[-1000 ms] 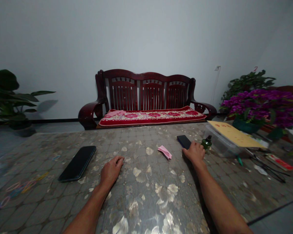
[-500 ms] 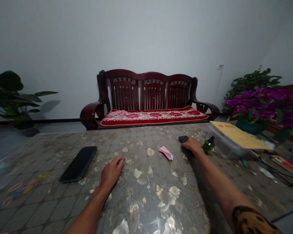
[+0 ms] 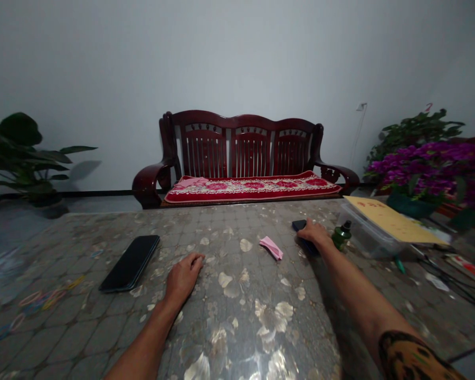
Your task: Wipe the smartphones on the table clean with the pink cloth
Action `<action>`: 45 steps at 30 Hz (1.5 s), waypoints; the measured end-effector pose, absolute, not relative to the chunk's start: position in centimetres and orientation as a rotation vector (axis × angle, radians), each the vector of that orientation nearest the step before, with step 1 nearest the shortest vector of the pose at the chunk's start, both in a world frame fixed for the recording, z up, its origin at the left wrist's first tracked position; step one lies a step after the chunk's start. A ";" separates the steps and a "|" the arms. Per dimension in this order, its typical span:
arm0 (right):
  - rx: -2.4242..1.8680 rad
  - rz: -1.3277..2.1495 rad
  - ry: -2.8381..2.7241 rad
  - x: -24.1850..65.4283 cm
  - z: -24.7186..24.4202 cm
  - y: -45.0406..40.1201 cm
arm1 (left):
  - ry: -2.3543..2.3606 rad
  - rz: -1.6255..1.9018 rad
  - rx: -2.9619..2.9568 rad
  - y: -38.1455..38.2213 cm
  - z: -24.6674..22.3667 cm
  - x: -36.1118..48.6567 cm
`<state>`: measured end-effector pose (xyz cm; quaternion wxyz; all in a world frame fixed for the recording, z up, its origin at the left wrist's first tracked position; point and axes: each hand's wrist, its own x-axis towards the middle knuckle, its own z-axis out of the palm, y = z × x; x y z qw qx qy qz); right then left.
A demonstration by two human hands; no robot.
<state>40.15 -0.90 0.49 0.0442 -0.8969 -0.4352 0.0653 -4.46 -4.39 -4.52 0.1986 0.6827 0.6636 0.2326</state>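
My right hand (image 3: pixel 315 233) reaches across the table and is closed over a dark blue flat rectangular object (image 3: pixel 309 247); its exact kind is hard to make out under the fingers. Just right of that hand stands a small green bottle (image 3: pixel 341 236) with a black cap. A folded pink strip (image 3: pixel 271 248), of paper or cloth, lies between my hands, closer to the right one. My left hand (image 3: pixel 184 277) rests on the tabletop with its fingers curled in and nothing visible in them. To its left lies a black smartphone (image 3: pixel 130 264), screen up.
Coloured rubber bands (image 3: pixel 49 298) lie on the patterned table (image 3: pixel 229 327) at left. At right are a clear plastic box (image 3: pixel 366 240) under a yellow booklet (image 3: pixel 391 219), black cables (image 3: pixel 453 279) and purple flowers (image 3: pixel 439 163). A wooden bench (image 3: pixel 249 142) stands beyond.
The whole view has shifted slightly, so things appear a little further right. Both hands keep their places on the table, the right one still over the dark blue object.
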 end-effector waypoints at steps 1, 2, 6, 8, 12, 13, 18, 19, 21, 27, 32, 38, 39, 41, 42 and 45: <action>-2.738 0.196 -1.325 40.2 0.4 -0.9 | 1.854 0.648 1.904 -4.4 -4.5 -4.4; -2.733 0.194 -1.325 40.3 0.4 -0.9 | 1.855 0.644 1.902 -4.4 -4.4 -4.4; -2.698 0.234 -1.387 40.8 0.5 -1.3 | 1.883 0.635 1.918 -4.6 -4.0 -4.2; -2.722 0.274 -1.379 40.9 0.5 -1.5 | 1.877 0.641 1.915 -4.9 -3.8 -4.1; -2.660 0.029 -1.466 39.7 0.0 -1.6 | 1.865 0.704 1.870 -5.1 -3.6 -3.8; -2.556 -0.055 -1.546 38.8 -0.3 -1.7 | 1.862 0.733 1.862 -5.2 -3.6 -3.8; -2.009 0.151 -1.809 32.8 -2.4 -2.3 | 1.900 0.904 1.843 -5.2 -3.3 -4.2; -1.938 0.197 -1.829 31.6 -2.8 -2.4 | 1.931 0.933 1.863 -5.2 -3.0 -4.4; -1.909 0.220 -1.819 29.8 -3.6 -2.6 | 2.019 0.975 1.907 -5.1 -2.3 -5.2; -1.898 0.229 -1.744 28.5 -5.4 -3.3 | 2.510 0.814 1.794 -4.1 0.3 -9.2; -1.836 0.237 -1.700 28.7 -6.0 -3.6 | 2.651 0.463 1.622 -3.0 0.8 -13.5; -1.808 0.291 -1.668 28.7 -6.1 -3.5 | 2.633 0.227 1.574 -2.0 0.6 -16.8; -1.809 0.301 -1.661 28.7 -6.2 -3.5 | 2.621 0.215 1.586 -1.8 0.6 -17.0; -1.816 0.320 -1.653 28.8 -6.2 -3.4 | 2.598 0.193 1.610 -1.5 0.6 -17.4; -1.819 0.328 -1.653 28.8 -6.2 -3.4 | 2.587 0.182 1.619 -1.3 0.5 -17.5; -1.804 0.334 -1.657 28.9 -6.3 -3.4 | 2.563 0.146 1.625 -0.9 0.5 -17.8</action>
